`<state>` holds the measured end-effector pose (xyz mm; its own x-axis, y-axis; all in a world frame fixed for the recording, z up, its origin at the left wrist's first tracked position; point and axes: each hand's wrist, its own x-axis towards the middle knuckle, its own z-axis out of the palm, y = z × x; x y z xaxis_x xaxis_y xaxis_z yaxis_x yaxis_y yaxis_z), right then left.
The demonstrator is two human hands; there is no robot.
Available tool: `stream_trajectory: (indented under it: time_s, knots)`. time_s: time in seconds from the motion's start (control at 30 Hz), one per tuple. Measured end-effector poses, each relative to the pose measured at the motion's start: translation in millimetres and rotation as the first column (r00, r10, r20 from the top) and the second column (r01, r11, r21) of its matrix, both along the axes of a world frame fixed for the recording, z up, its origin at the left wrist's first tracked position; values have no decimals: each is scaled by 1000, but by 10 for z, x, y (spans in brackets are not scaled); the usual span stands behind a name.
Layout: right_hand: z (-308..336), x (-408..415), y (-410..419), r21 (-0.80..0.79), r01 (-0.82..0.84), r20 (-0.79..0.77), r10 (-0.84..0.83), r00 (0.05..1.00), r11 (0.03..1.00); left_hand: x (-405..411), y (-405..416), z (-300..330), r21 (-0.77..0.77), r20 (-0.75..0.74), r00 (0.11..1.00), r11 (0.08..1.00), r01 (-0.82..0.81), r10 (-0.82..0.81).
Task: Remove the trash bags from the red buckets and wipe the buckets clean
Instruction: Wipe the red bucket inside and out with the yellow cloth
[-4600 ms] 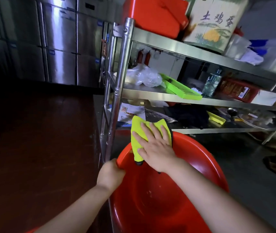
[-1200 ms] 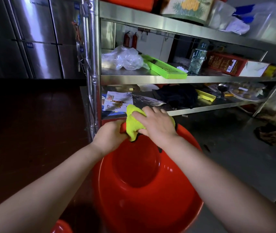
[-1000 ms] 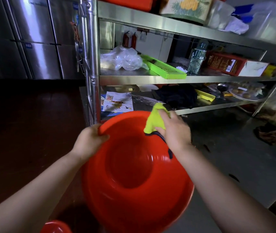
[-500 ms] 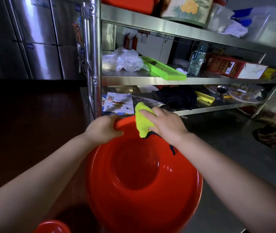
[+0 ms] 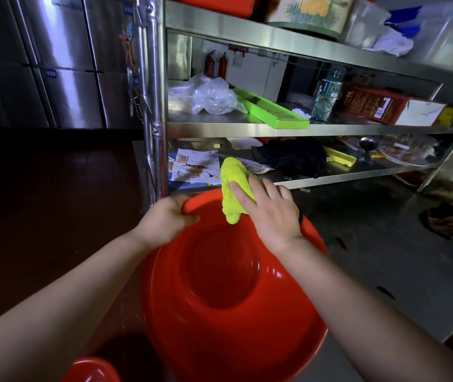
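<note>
A large red bucket (image 5: 228, 312) fills the lower middle of the head view, tilted so I look into its bare inside; no bag is in it. My left hand (image 5: 166, 219) grips the far left part of its rim, thumb over the edge. A yellow-green cloth (image 5: 232, 186) lies over the far rim, and my right hand (image 5: 271, 210) presses it there with the fingers laid flat on it. A second red bucket (image 5: 93, 370) shows only its rim at the bottom left.
A steel shelf rack (image 5: 247, 128) stands right behind the bucket, its upright post (image 5: 155, 106) near my left hand. Clear plastic bags (image 5: 203, 96), a green tray (image 5: 272, 111), a bottle and boxes sit on it. Steel cabinets (image 5: 65, 62) line the back left.
Over the last second the cloth and my right hand slid left along the far rim, from its right side toward the middle. My left hand shifted its hold on the rim as the bucket turned.
</note>
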<state>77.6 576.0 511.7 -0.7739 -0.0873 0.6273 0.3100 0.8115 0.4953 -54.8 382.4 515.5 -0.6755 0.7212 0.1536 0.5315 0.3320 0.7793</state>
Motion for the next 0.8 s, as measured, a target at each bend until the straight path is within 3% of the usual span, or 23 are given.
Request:
stream_trajectory:
  time_s: [0.23, 0.4, 0.63, 0.8]
  knots:
    - [10, -122, -277, -146, -8, -52, 0, 999, 989, 78, 59, 25, -54, -107, 994, 999, -2, -3]
    - [-49, -154, -342, -85, -54, 14, 55, 998, 995, 123, 81, 24, -46, -90, 996, 999, -20, 15]
    - [-99, 182, -78, -125, 149, -91, -161, 983, 981, 43, -76, -105, 16, 49, 996, 997, -75, 74]
    - [-260, 503, -14, -408, 375, -29, -422, 906, 832, 9, -263, -179, 102, 243, 955, 974, -201, 172]
